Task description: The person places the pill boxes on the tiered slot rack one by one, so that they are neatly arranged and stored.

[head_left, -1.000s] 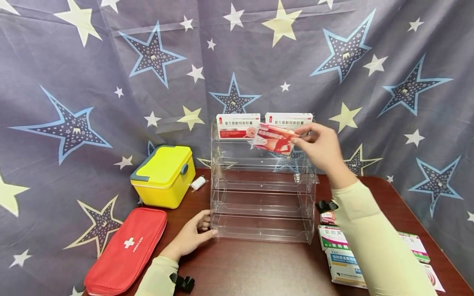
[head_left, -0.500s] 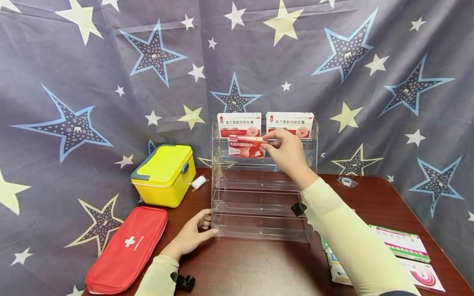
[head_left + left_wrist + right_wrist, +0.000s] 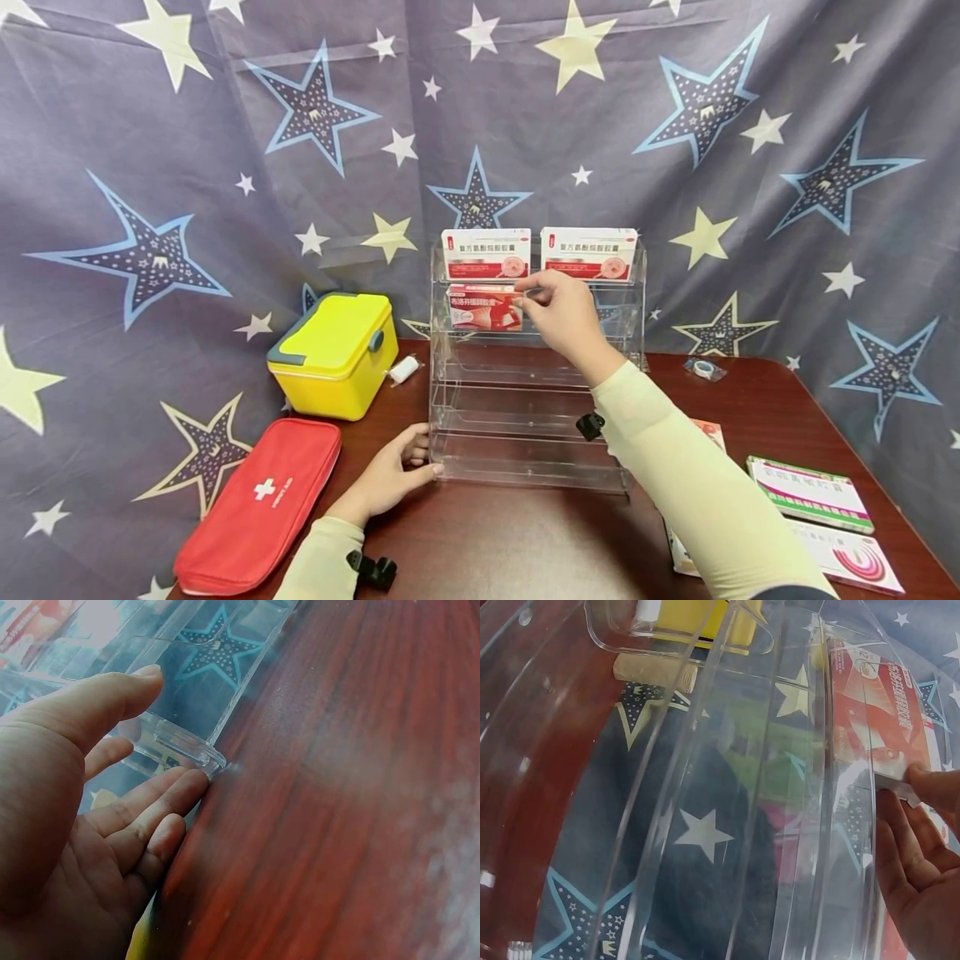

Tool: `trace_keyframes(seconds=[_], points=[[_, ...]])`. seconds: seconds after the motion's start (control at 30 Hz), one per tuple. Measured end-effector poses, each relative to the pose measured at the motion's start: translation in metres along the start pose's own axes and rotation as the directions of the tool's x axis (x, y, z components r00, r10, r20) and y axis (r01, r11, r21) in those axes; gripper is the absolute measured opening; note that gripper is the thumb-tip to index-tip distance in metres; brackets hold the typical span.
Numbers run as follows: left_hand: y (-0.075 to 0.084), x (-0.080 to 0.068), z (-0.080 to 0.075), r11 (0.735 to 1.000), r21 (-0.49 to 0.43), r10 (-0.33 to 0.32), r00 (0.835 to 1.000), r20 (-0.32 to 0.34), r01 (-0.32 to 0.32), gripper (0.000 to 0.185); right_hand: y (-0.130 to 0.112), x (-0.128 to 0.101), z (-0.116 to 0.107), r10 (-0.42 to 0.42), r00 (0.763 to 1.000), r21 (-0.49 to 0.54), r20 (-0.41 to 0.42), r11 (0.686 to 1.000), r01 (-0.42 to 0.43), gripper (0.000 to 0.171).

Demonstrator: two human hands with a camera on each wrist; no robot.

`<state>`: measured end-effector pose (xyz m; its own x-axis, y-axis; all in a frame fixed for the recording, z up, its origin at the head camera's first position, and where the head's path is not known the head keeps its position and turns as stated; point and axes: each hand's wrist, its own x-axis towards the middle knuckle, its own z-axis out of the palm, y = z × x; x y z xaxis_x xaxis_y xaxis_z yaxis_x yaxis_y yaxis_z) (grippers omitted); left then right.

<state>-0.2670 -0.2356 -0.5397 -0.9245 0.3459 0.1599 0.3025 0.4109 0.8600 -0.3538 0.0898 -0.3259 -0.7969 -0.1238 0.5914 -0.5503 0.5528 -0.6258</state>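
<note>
Far left on the worktop point(image 3: 525, 542) lies a red first-aid pouch point(image 3: 258, 504), and behind it sits a yellow storage box point(image 3: 333, 354) with a small white roll point(image 3: 402, 369) just beside it. Next comes the left hand point(image 3: 386, 479), fingers relaxed and laid against the lower left corner of the clear tiered rack point(image 3: 532, 467); the left wrist view shows the fingertips point(image 3: 187, 784) touching that corner's base, gripping nothing. Up in the rack, two white-and-red cartons point(image 3: 540, 252) stand side by side on the top tier. Just below them, on the second tier at the left, is the red medicine box point(image 3: 483, 307), upright with its face forward. The right hand point(image 3: 562, 312) pinches its right end, thumb and fingers closed on that edge, and the right wrist view shows the fingertips point(image 3: 930, 784) at the box's corner behind the clear front lip. The box looks like light, thin card: stiff enough to hold by one end, yet likely to dent under a hard squeeze, so the short end or the top edge seems the sensible place to take it. Right of the rack, a small tape roll point(image 3: 702, 368) lies near the backdrop, and flat medicine packets point(image 3: 810, 492) rest near the worktop's front right.
</note>
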Motion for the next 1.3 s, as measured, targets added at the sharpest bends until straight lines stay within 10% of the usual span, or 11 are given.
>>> trace_keyframes(seconds=[0.87, 1.3], points=[[-0.001, 0.003, 0.000, 1.000, -0.012, -0.007, 1.000, -0.002, 0.007, 0.062, 0.003, -0.003, -0.006, -0.004, 1.000, 0.017, 0.022, 1.000, 0.004, 0.022], [-0.001, 0.001, 0.000, 1.000, -0.014, 0.020, 1.000, 0.002, -0.020, 0.062, 0.018, -0.053, -0.101, -0.164, 0.950, 0.005, -0.264, 0.985, 0.171, 0.019]])
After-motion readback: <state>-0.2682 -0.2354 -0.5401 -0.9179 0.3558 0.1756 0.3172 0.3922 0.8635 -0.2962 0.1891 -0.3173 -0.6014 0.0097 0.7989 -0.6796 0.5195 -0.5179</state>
